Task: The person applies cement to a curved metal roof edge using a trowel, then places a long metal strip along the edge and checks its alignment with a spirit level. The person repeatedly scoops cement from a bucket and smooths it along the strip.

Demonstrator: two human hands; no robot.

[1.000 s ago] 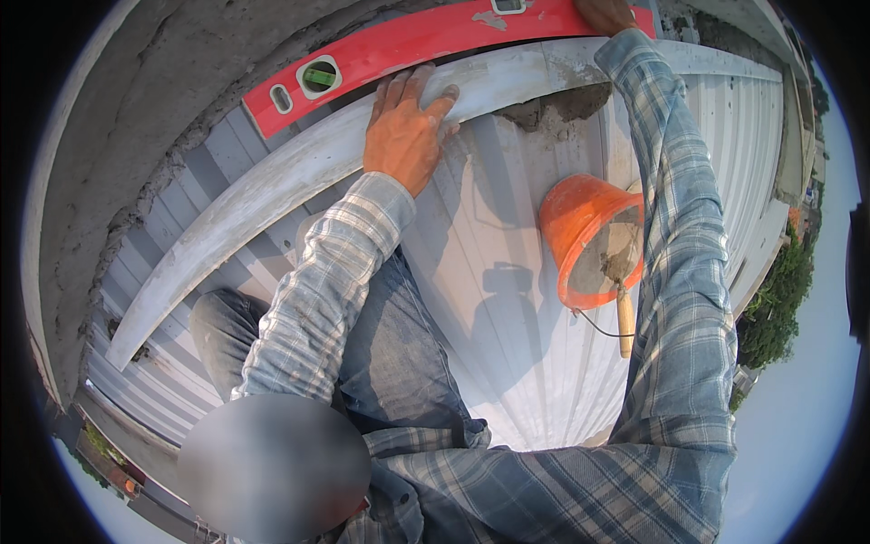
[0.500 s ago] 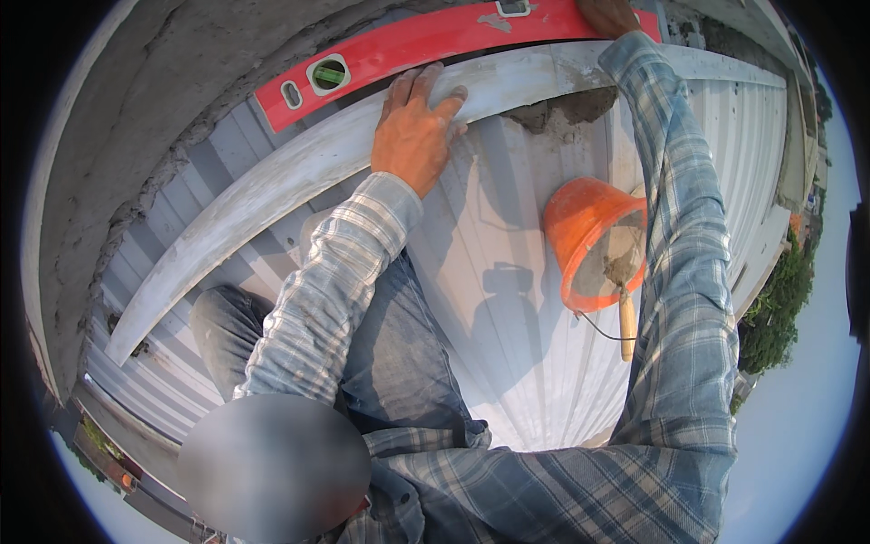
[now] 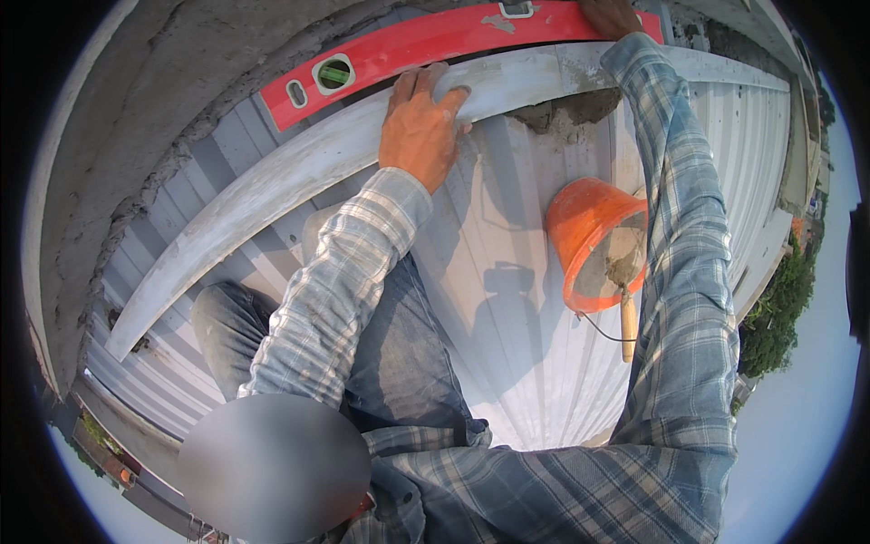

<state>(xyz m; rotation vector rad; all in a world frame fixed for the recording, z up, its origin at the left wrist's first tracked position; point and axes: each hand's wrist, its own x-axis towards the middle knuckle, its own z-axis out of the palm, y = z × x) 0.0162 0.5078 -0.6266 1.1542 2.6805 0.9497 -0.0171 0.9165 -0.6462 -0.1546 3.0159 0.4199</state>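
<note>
A long pale straightedge bar [image 3: 308, 165], stained and bent by the lens, runs across the view in front of me. My left hand [image 3: 421, 131] grips it near its middle, fingers over the far edge and thumb on the near side. Just beyond the bar lies a red spirit level [image 3: 417, 47], with a green vial toward its left end. Near the level's right end is my right hand [image 3: 613, 16], closed on it; its fingertips are partly hidden at the top edge.
An orange bucket [image 3: 575, 222] of grey mortar stands on the ribbed metal sheeting [image 3: 507, 363], a wooden-handled trowel [image 3: 628, 322] in it. Wet mortar [image 3: 571, 111] clings beneath the bar. A rough concrete wall [image 3: 91, 136] curves along the left and far side.
The spirit level and the bar have shifted very slightly to the right in view, and my left hand with them. Both hands keep their hold.
</note>
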